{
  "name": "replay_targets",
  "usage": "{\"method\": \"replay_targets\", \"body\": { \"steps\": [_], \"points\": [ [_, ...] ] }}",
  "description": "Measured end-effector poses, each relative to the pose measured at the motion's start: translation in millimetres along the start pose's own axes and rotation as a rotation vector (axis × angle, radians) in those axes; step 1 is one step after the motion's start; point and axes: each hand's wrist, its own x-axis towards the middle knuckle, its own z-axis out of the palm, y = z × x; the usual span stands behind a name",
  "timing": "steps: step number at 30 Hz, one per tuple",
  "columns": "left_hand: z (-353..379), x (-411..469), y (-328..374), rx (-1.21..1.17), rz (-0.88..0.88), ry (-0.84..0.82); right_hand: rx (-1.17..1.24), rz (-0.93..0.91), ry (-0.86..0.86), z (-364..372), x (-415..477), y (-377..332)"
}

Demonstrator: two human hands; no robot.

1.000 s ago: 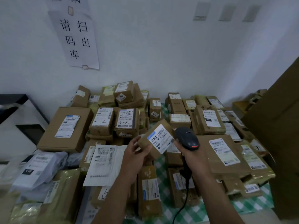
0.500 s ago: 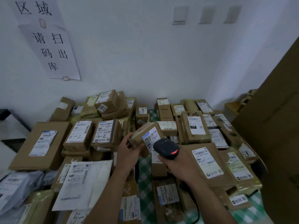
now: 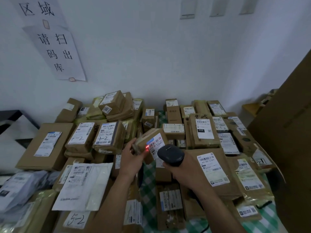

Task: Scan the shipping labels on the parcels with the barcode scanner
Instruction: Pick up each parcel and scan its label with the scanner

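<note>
Left hand (image 3: 133, 158) curled round the near end of a small brown parcel (image 3: 148, 137), I hold it tilted above the heap so that its white shipping label (image 3: 156, 142) faces my right hand (image 3: 184, 171), whose fingers are wrapped tight round the grip of the dark barcode scanner (image 3: 170, 154). The scanner's head sits just beside the label, on the parcel's right, and a red spot of light (image 3: 147, 146) glows at the label's left edge, close to my left fingertips. Beyond my left hand, two brown boxes hand-marked "4-2" (image 3: 80, 137) and "1-2" (image 3: 108, 134) lie side by side, and further to its left rests a large flat carton (image 3: 45, 145) with its label face up. Below my left forearm a white mailer bag (image 3: 84, 186) overlaps a box marked "5-2" (image 3: 76, 219). Just to the right of my right hand lies a flat brown parcel (image 3: 212, 167), its label also face up, and more labelled parcels crowd beyond both hands as far as the white wall. Between my forearms the green-checked cloth of the worktop (image 3: 148, 187) shows through. A paper sign (image 3: 57, 51) with handwritten Chinese characters is taped to the wall high above my left hand; a tall sheet of brown cardboard (image 3: 289, 132) stands well to the right of my right hand.
</note>
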Motion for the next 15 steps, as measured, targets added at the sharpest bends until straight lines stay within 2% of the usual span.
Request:
{"method": "replay_targets", "body": {
  "steps": [3, 9, 15],
  "points": [
    [2, 2, -9, 0.005, -0.042, 0.015, 0.052, 0.01, -0.002, 0, 4, 11],
    [26, 13, -36, 0.084, -0.155, -0.028, 0.277, 0.17, 0.057, -5, 13, 41],
    [72, 70, -64, 0.241, -0.134, -0.128, 0.413, 0.3, 0.13, -12, 27, 50]
  ]
}}
